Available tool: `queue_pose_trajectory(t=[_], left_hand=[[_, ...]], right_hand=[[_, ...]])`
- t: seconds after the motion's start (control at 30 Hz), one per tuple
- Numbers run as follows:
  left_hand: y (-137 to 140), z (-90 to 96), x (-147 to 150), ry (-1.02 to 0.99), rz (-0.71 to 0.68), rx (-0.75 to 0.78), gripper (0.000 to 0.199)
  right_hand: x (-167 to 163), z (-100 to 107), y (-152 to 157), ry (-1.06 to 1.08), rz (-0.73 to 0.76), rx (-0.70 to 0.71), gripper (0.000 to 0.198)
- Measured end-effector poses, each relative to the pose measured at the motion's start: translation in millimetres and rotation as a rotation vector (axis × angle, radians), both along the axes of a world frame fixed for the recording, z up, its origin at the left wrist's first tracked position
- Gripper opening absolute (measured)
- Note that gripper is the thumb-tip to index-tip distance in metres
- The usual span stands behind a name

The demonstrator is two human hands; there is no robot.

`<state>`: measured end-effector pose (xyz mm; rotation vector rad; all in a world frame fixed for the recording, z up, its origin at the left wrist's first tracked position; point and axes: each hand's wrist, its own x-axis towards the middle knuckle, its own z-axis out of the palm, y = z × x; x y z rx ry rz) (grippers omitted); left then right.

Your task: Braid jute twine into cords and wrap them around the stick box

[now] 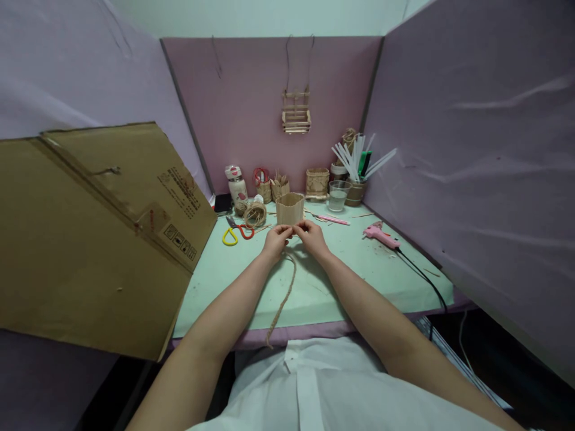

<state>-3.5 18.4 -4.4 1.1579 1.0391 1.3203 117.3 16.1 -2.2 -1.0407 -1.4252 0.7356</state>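
Both my hands meet at the middle of the table, fingertips pinched close together. My left hand (277, 240) is closed on a braided twine cord (288, 287), whose tail hangs down toward me past the table's front edge. Beside it, my right hand (311, 235) is closed too, its fingertips apparently on the same cord; the piece between the fingers is mostly hidden. Just behind my hands stands a round holder made of wooden sticks (290, 208), upright and open at the top. To the left lie scissors (238, 232) with one yellow and one red handle.
A pink glue gun (381, 235) with a black cord lies at right. Behind are a pink craft knife (332, 219), a cup of water (338, 196), a twine roll (254, 214) and a bottle (236, 184). A large cardboard sheet (99, 239) leans at left.
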Motion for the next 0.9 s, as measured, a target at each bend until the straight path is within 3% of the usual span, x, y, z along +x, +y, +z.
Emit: queue_pose_trajectory(t=[0.3,0.43,0.6,0.9], left_hand=[[-2.5,-3.3,0.5,0.431,0.03,0.183,0.017],[-3.1,-4.2,-0.9,0.483,0.102,0.247,0.015],[-2.5,-5.5,-1.1,0.553,0.087,0.263,0.016],[-17.3,-1.9,13.6,0.603,0.016,0.295,0.018]], right_hand=[[1.5,-6.0,6.4,0.016,0.033,-0.089,0.02],[1.9,-5.5,6.1,0.012,0.05,-0.149,0.021],[2.7,-7.2,8.4,0.062,0.031,-0.165,0.021],[5.1,-16.1,21.1,0.275,-0.167,-0.322,0.018]])
